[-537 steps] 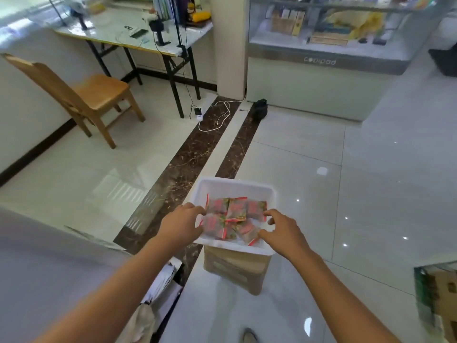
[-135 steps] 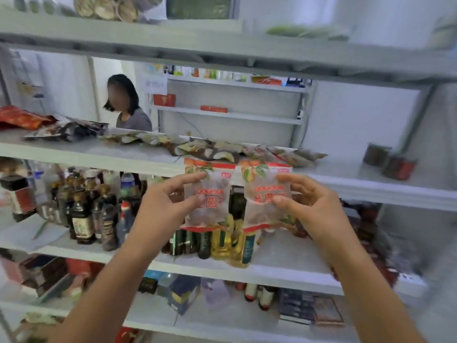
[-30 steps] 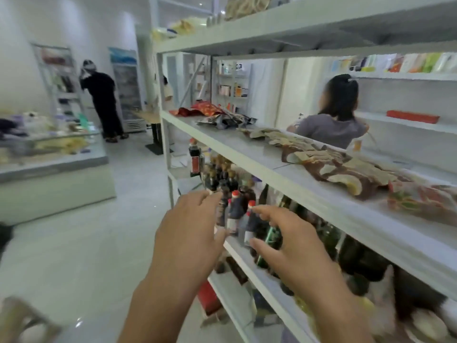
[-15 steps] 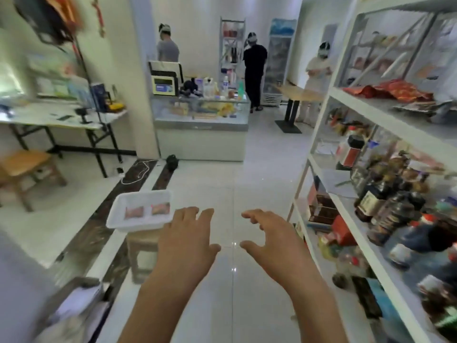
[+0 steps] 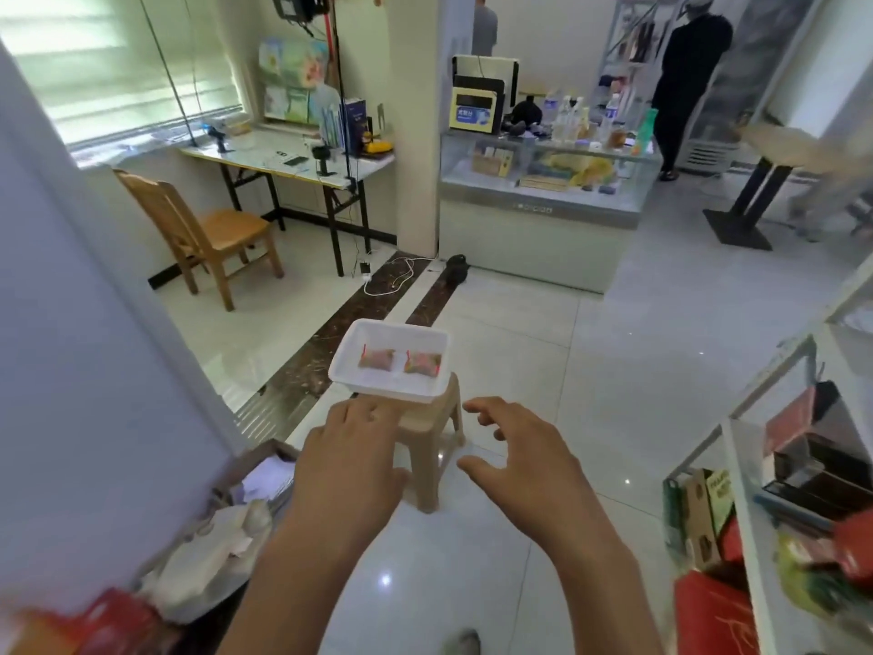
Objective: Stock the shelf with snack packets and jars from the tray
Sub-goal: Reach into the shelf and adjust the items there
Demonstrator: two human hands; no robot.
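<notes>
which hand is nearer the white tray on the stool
Left. The left hand sits just short of the white plastic tray, at its near rim; the right hand hovers farther off its right corner.

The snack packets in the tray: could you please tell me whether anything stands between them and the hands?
Nothing visible does. The left hand and right hand are open and empty short of the tray, where two snack packets lie uncovered.

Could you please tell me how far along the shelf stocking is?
Mostly done: the tray, heaped earlier, now holds just two, a left packet and a right packet. In hand: nothing; the left hand and right hand reach toward it, open and empty. Left: carry both to the shelf.
</notes>
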